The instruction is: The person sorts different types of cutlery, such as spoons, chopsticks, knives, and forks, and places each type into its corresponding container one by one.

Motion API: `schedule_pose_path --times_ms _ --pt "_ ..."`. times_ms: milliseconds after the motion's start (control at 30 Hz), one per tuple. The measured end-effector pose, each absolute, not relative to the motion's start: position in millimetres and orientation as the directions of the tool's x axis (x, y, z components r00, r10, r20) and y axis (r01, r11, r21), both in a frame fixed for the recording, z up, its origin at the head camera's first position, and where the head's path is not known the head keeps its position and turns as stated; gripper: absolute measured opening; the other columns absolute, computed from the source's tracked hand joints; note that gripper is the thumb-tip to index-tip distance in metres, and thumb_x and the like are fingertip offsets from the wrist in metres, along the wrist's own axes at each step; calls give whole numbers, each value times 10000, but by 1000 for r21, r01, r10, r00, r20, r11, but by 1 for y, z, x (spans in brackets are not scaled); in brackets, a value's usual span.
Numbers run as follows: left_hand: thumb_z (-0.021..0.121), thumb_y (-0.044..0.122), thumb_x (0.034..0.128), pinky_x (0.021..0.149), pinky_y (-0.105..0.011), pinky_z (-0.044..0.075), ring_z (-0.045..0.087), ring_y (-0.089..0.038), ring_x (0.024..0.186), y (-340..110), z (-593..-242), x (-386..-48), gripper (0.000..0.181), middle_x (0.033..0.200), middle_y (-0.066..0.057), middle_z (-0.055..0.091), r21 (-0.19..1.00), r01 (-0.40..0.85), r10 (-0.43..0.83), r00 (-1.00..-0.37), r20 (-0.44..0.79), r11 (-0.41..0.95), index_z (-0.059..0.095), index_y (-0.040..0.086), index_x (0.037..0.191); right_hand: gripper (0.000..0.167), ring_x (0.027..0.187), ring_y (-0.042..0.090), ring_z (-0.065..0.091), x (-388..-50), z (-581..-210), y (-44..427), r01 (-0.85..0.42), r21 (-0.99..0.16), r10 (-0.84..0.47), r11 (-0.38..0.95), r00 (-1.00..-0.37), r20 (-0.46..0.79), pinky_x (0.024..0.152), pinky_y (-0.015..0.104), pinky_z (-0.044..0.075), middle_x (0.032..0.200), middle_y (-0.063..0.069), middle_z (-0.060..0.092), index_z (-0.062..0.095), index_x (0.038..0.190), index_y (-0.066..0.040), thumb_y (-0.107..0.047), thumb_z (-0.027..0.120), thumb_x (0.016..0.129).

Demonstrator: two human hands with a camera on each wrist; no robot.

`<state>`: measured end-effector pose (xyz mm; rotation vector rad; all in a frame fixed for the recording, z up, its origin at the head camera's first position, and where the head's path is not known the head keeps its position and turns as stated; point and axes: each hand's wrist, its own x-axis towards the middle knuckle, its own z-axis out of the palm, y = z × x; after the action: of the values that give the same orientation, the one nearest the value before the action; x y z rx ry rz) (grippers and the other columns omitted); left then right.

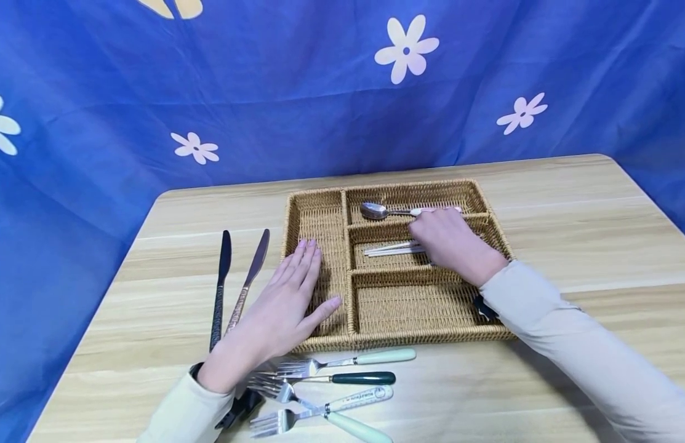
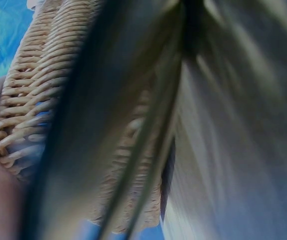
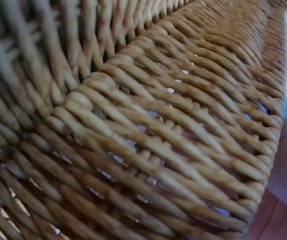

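Note:
A wicker cutlery tray [image 1: 350, 307] lies on the table. My left hand [image 1: 287, 301] is over its left compartment, fingers extended and thumb spread; the left wrist view shows skin beside the wicker rim [image 2: 28, 95]. My right hand [image 1: 450, 243] reaches into the tray near the divider between the back and middle compartments, its fingertips hidden. A spoon [image 1: 375, 211] with a pale handle lies in the back compartment, partly behind that hand. White chopsticks [image 1: 394, 250] lie in the middle compartment, their right ends covered by the hand. Wicker mostly fills the right wrist view, with skin at its right edge.
Left of the tray lie a black knife [image 1: 224, 258] and a copper-coloured knife [image 1: 259, 255]. Several forks [image 1: 281, 421] with mint, dark green and printed white handles overlap in front of the tray. A blue flowered cloth [image 1: 298, 111] hangs behind the wooden table [image 1: 586, 234].

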<state>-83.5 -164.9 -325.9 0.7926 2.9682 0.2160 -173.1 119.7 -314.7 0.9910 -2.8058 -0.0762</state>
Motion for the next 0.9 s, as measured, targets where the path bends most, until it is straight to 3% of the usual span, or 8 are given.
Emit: schedule_pose_path --times_ms 200,433,600,800,900 --pt "264 607 988 1194 -450 50 -58 -272 1465 -165 -326 -83 846 1585 -168 -25 160 492 502 -865 -21 856 96 -41 1506 312 489 177 454 -170 -312 123 -603 87 -609 793 -782 133 422 316 434 565 35 483 481 580 -107 191 554 632" --pt "277 603 988 1194 -454 56 -53 -283 1466 -166 -327 -83 847 1586 -164 -35 161 493 502 -865 -19 855 103 -45 1505 291 465 161 452 -163 -288 137 -578 -44 -565 815 -808 166 395 293 419 538 0 471 516 603 -110 123 572 768" --pt "274 601 990 1194 -450 55 -53 -286 1466 -166 -327 -84 843 1586 -156 -50 154 496 504 -864 -16 855 115 -49 1503 195 493 162 481 -158 -268 154 -535 -134 -513 834 -842 169 427 283 431 569 2 519 612 679 -80 73 589 798" --pt "276 601 989 1194 -452 57 -54 -283 1466 -166 -327 -85 845 1586 -156 -49 151 501 509 -861 -14 852 121 -51 1503 197 500 179 461 -148 -259 182 -506 -86 -477 859 -849 230 432 357 422 569 2 493 583 671 -97 3 608 839" --pt "276 600 990 1194 -454 57 -54 -282 1467 -166 -328 -84 844 1586 -157 -45 152 498 505 -863 -14 854 128 -54 1503 117 527 194 484 -143 -263 194 -496 -75 -461 865 -845 272 437 391 430 630 33 544 624 746 -55 -10 598 851"
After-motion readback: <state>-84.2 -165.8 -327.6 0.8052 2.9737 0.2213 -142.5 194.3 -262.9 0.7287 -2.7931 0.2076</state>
